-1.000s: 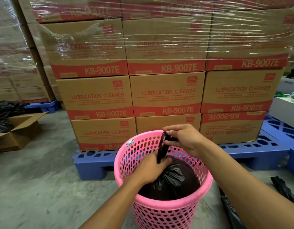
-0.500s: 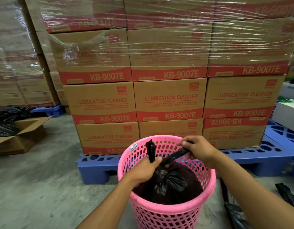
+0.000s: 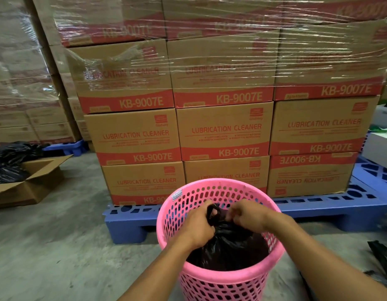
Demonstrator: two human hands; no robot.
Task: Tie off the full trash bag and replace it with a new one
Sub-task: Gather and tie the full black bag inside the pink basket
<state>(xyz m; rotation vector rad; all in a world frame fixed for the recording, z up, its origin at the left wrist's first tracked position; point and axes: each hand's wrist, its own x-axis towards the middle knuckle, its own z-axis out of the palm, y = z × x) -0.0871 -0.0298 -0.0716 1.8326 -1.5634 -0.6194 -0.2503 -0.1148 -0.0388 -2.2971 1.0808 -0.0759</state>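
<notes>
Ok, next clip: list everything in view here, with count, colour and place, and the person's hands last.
trash bag: one, black, inside the basket, neck gathered
basket: one, pink, perforated, on the floor in front
stacked cartons: many, brown and red, upper rows shrink-wrapped, on the pallet
pallet: one, blue, under the cartons
open box: one, brown, left, holding black plastic
loose black plastic: on the floor, right edge
left hand: gripping the bag's neck
right hand: gripping the bag's neck
</notes>
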